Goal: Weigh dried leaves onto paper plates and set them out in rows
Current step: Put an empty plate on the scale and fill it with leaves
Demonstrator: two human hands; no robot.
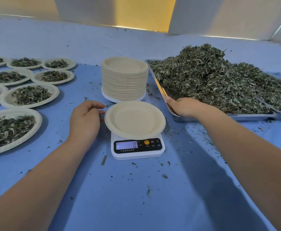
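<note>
An empty plate (134,120) sat on the scale (137,147), which showed 0. Behind it stood a tall stack of plates (124,80). A metal tray (246,117) on the right held a big heap of dried leaves (211,77). Plates with leaves (30,95) lay in rows on the left. The left hand (85,119) was just beside the empty plate, fingers loosely bent, holding nothing. The right hand (184,107) rested on the tray's near corner, its fingers hidden.

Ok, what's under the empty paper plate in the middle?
A white digital scale sits under the empty plate. Its front panel shows, the display reading 0. The plate covers the weighing platform, so that cannot be seen.
</note>
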